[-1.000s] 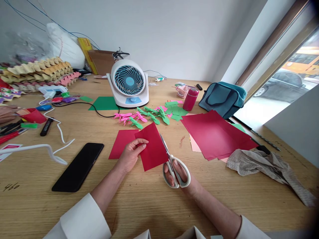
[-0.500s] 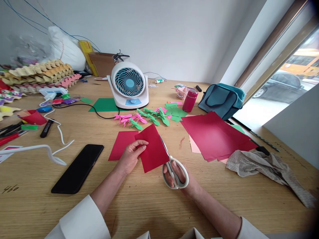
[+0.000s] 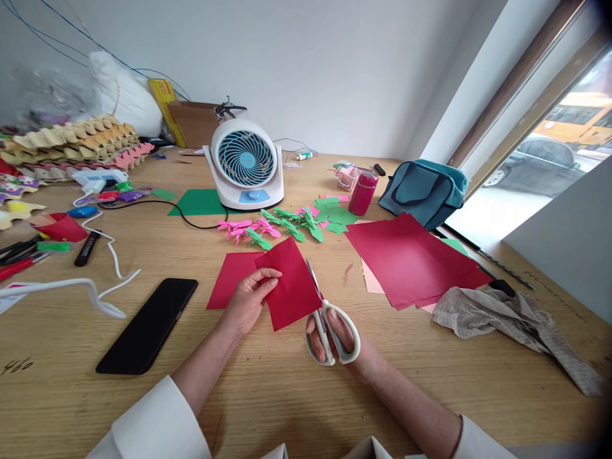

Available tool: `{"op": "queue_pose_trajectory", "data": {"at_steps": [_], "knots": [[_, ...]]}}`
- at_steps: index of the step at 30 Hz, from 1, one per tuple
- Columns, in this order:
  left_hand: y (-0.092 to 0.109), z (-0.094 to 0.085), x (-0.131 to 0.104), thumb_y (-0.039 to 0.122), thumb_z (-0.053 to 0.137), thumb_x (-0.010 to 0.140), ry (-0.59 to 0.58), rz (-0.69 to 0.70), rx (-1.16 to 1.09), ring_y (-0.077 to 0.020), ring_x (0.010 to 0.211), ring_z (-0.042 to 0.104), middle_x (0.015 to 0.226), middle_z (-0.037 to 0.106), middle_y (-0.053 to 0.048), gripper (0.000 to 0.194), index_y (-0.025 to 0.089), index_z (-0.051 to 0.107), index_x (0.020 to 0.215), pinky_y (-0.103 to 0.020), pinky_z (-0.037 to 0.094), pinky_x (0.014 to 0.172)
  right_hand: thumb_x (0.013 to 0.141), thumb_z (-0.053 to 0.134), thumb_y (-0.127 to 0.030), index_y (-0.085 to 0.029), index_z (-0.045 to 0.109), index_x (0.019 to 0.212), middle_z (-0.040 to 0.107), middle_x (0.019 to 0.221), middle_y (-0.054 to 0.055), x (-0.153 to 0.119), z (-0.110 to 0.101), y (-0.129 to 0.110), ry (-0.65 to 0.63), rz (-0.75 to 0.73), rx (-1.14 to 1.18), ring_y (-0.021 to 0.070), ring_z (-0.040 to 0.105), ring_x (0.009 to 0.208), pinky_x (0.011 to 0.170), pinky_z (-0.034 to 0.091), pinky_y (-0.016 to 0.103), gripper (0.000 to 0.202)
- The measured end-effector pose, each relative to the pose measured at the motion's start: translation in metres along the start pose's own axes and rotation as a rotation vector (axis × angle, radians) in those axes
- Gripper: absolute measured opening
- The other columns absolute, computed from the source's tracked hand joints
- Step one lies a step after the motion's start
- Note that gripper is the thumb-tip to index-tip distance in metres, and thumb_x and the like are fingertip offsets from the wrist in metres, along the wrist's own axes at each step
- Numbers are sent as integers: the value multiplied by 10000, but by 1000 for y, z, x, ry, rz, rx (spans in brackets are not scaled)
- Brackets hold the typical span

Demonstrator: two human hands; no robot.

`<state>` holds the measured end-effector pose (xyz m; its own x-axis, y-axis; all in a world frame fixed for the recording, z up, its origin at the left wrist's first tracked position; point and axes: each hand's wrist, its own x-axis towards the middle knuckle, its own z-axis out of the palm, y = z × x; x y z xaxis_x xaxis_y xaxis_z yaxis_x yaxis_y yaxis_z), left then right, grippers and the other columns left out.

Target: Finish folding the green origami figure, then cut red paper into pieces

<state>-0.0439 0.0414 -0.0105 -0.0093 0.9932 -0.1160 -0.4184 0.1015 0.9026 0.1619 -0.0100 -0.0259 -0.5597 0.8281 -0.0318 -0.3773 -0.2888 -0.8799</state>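
Observation:
My left hand (image 3: 251, 299) pinches a piece of red paper (image 3: 291, 287) by its left side, thumb on top, and holds it above the table. In my right hand (image 3: 335, 335) is a pair of scissors (image 3: 344, 331) with pale grey handles, my fingers through the loops. The blades point away from me along the paper's right edge, and the handles stand a little apart. Another red sheet (image 3: 228, 280) lies flat on the table, partly hidden by the held piece and my left hand. Beyond the paper are several green and pink paper cut-outs (image 3: 287, 224).
A white fan (image 3: 246, 166) stands at the back. To the right lie large red sheets (image 3: 411, 261), a grey cloth (image 3: 478, 312), a red flask (image 3: 363, 193) and a teal bag (image 3: 423, 194). A black phone (image 3: 148, 325) lies left of my arm, near a white cable (image 3: 112, 255).
The scissors' handles have spread apart from nearly closed, and the blades have parted at the paper's right edge. My left hand keeps its pinch on the paper.

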Motion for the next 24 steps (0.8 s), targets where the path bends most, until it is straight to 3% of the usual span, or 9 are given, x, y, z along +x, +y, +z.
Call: {"op": "queue_pose_trajectory", "data": {"at_steps": [12,24], "knots": [[-2,-2,-2,359,849,650,-51,-25,98,-126,708,634,798,720,-1,307,202,724,882,-228,491,662,921,424,-665,-152,634,917,601,556,20,-1,8,-9,-55,-22,78,108,471,447,471,356,238,554],[-5,-5,-3,396,766,751,-84,114,403,-164,838,599,937,667,-13,301,206,696,973,-256,470,737,870,456,-710,-183,624,866,574,517,16,1,9,-17,11,-28,35,130,437,425,444,324,277,553]]}}
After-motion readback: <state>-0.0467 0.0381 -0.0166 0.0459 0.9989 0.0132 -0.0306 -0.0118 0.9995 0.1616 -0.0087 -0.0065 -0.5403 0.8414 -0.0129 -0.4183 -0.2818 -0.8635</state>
